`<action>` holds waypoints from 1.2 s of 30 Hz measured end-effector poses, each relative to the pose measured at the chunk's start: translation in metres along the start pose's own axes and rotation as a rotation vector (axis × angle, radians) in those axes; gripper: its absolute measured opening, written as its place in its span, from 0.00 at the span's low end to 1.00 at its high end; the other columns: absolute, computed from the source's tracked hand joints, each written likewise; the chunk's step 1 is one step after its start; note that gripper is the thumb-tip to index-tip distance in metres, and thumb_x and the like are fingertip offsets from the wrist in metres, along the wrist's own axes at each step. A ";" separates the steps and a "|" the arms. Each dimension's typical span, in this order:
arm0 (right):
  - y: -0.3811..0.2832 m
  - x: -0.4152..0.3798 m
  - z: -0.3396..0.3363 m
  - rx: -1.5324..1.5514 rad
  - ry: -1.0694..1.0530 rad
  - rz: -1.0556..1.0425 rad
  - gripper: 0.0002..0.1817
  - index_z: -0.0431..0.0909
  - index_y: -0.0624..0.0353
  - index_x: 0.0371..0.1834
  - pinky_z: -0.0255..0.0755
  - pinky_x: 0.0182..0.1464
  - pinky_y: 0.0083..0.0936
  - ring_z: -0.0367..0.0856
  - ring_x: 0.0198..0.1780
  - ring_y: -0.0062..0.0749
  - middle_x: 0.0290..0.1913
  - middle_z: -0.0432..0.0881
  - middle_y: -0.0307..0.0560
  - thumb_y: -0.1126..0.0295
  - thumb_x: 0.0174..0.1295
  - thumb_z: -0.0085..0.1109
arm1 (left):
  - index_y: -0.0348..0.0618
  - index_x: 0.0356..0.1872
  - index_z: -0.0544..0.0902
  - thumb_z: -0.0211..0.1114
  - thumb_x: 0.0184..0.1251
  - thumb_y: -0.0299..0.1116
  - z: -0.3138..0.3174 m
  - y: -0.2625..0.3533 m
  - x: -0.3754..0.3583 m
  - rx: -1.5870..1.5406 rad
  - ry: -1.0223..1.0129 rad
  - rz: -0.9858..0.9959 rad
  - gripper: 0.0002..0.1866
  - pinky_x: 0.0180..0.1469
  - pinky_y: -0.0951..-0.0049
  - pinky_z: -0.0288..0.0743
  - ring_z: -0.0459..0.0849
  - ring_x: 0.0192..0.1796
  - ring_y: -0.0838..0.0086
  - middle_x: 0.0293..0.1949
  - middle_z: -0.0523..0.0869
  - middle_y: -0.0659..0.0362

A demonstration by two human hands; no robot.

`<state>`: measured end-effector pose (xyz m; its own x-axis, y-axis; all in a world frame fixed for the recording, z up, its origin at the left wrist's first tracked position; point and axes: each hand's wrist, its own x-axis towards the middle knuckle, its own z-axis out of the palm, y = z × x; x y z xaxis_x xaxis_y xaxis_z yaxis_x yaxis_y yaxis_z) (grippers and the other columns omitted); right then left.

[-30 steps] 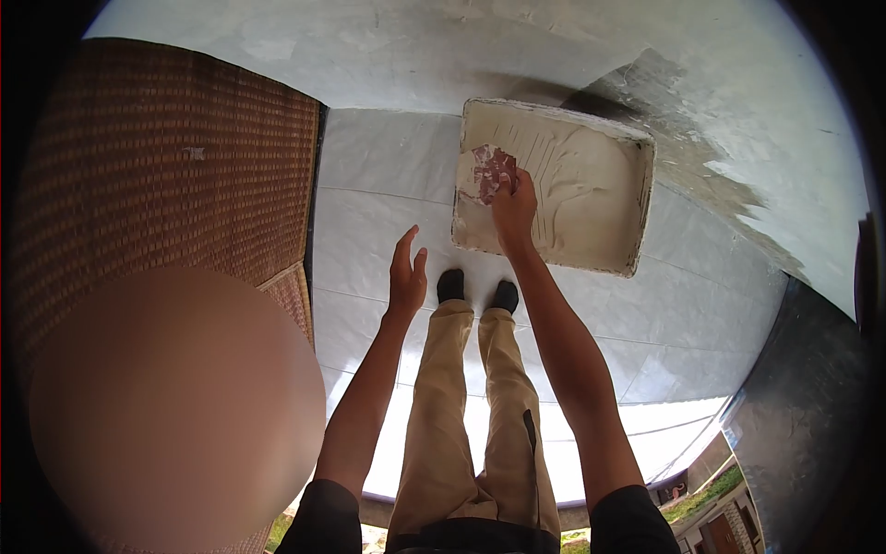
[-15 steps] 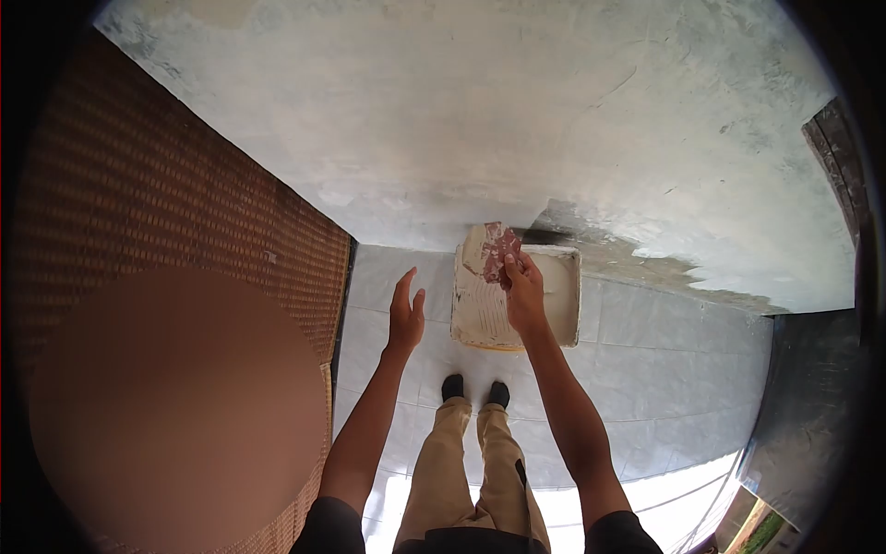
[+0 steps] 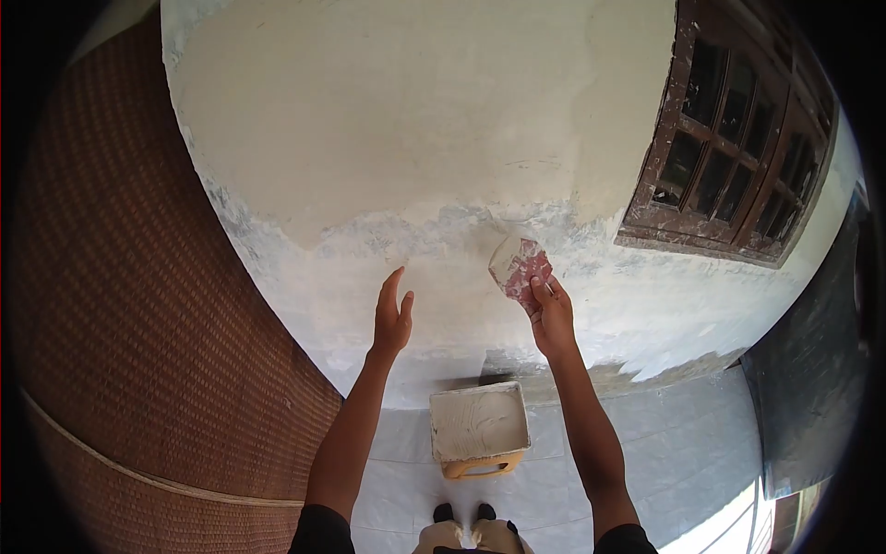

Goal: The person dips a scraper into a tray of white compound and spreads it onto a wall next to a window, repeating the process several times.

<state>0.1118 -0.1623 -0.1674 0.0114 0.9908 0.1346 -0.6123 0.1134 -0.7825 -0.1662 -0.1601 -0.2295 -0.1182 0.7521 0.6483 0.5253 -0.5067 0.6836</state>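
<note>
My right hand [image 3: 554, 319] grips a reddish, plaster-smeared scraper [image 3: 521, 270] by its lower end, with pale paste on its upper left edge. The scraper is in front of the partly plastered wall [image 3: 415, 157]; whether it touches the wall I cannot tell. My left hand [image 3: 393, 319] is raised to the left with fingers apart, holding nothing. Below and between the hands sits a square tray [image 3: 441, 454] of pale paste on a yellow stool [image 3: 484, 466].
A woven brown mat [image 3: 185, 369] stands along the left side. At the upper right is a brown window frame [image 3: 637, 222] with small panes. Grey sheeting [image 3: 655, 452] covers the floor, and a dark sheet [image 3: 803, 397] hangs at the right.
The view has tilted up the wall, bringing in the window. The scraper in my right hand has gone from over the tray to in front of the wall. My left hand stays raised.
</note>
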 end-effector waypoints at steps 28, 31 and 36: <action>-0.084 0.085 -0.050 -0.960 0.052 -1.211 0.16 0.80 0.65 0.55 0.75 0.60 0.33 0.83 0.57 0.46 0.53 0.84 0.57 0.85 0.65 0.52 | 0.41 0.73 0.59 0.53 0.70 0.33 0.080 0.204 0.233 0.367 0.181 0.627 0.31 0.76 0.48 0.45 0.57 0.77 0.58 0.75 0.60 0.52; -0.077 0.089 -0.059 -1.062 -0.031 -1.289 0.21 0.80 0.65 0.55 0.73 0.64 0.39 0.79 0.61 0.51 0.55 0.83 0.57 0.89 0.59 0.52 | 0.42 0.74 0.59 0.53 0.70 0.33 0.087 0.195 0.235 0.456 0.198 0.611 0.31 0.76 0.46 0.43 0.55 0.77 0.57 0.75 0.59 0.52; -0.053 0.096 -0.072 -1.271 -0.124 -1.269 0.24 0.81 0.63 0.55 0.68 0.67 0.47 0.70 0.69 0.54 0.62 0.78 0.54 0.89 0.54 0.55 | 0.42 0.73 0.61 0.54 0.69 0.33 0.095 0.184 0.240 0.492 0.229 0.628 0.31 0.76 0.44 0.42 0.55 0.77 0.56 0.76 0.58 0.54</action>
<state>0.2027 -0.0675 -0.1568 -0.1480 0.2601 0.9542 0.6406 0.7603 -0.1079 -0.0178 -0.0331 0.0200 0.1794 0.2593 0.9490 0.8529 -0.5217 -0.0187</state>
